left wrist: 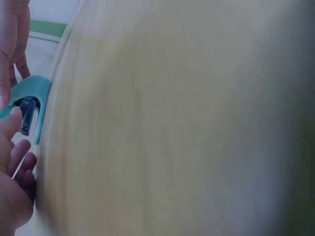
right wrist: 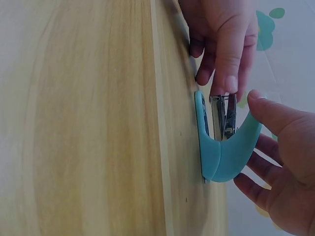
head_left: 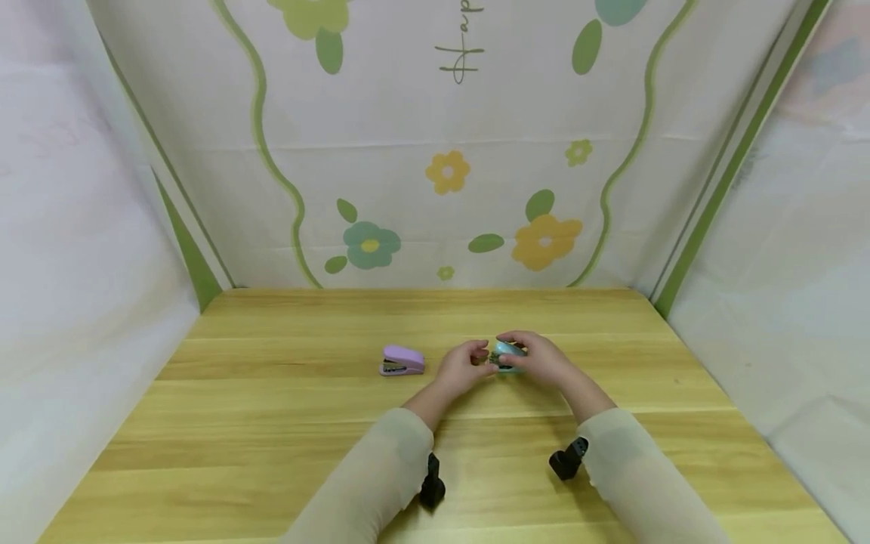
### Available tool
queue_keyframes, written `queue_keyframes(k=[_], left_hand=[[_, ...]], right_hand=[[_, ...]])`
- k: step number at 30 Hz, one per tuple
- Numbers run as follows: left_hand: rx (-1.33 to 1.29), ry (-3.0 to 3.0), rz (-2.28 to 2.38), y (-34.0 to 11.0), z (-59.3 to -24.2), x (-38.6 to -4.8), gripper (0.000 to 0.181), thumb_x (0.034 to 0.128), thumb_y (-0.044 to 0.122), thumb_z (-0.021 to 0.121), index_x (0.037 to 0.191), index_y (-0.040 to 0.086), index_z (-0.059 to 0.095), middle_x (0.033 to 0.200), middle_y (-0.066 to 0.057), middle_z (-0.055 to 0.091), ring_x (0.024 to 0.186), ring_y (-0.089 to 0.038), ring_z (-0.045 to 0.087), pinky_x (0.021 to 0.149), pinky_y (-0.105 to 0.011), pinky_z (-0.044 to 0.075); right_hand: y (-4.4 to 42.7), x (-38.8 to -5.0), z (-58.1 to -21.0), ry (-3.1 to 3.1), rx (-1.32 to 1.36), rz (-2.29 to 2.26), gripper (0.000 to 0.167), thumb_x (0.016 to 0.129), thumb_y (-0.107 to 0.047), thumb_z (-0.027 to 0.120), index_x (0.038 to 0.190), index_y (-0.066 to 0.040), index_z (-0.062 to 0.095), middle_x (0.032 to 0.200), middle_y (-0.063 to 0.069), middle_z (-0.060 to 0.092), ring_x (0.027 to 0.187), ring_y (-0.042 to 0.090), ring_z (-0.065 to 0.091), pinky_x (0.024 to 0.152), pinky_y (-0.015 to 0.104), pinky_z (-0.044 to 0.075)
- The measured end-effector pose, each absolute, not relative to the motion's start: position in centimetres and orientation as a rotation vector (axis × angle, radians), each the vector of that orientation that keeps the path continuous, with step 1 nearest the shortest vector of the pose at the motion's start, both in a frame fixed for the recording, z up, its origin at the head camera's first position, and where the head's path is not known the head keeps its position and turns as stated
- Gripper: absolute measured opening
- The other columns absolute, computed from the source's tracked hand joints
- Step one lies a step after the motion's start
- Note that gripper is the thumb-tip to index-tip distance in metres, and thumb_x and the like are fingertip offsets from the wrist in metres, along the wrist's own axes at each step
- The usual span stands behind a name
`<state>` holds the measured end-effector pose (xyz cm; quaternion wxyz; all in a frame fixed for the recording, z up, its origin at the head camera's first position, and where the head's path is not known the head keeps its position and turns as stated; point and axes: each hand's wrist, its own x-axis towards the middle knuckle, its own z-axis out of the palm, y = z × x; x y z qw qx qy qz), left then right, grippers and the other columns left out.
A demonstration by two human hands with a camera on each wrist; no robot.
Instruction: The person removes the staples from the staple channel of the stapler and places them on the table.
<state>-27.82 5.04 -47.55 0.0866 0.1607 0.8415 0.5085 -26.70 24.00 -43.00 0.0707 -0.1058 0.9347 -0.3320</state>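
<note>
On the table (head_left: pixel 272 453): one stapler (head_left: pixel 405 359) left of the hands (head_left: pixel 464 368), a second stapler (right wrist: pixel 234 160) seemingly resting between them.

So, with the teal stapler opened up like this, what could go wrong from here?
The left hand has its thumb at the end of the metal magazine, so a fingertip might get pinched if the raised cover swings down.

The right hand holds the teal stapler by that cover; if its hold slips, the stapler might tip or slide.
</note>
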Motion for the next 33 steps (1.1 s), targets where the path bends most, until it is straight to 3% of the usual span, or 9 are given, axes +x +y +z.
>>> queue_keyframes(k=[11,24,33], left_hand=[[0.436,2.721,1.386,6.0,-48.4,-28.2,0.024,0.0895,0.027,0.072,0.109,0.013,0.074,0.106,0.001,0.075,0.099,-0.014,0.067,0.088,-0.032,0.054],[0.34,2.799,1.31,6.5,-48.8,-28.1,0.021,0.0893,0.032,0.072,0.104,0.017,0.077,0.103,0.004,0.076,0.099,-0.015,0.069,0.087,-0.034,0.055],[0.322,2.774,1.318,6.6,-49.0,-28.2,0.02,0.0899,0.029,0.071,0.107,0.02,0.077,0.108,0.004,0.075,0.106,-0.017,0.067,0.093,-0.037,0.052]], right_hand=[[23.7,-26.9,-43.0,2.804,-0.337,-1.003,0.047,0.097,-0.024,0.063,0.141,-0.012,0.053,0.14,0.014,0.056,0.129,0.034,0.052,0.104,0.051,0.045],[23.5,-26.7,-42.9,2.847,-0.329,-0.951,0.042,0.097,-0.024,0.062,0.137,-0.01,0.057,0.139,0.016,0.057,0.128,0.035,0.053,0.103,0.052,0.045],[24.7,-26.1,-43.1,2.804,-0.258,-1.121,0.039,0.101,-0.022,0.055,0.138,-0.012,0.049,0.132,0.015,0.058,0.125,0.037,0.053,0.098,0.052,0.049]])
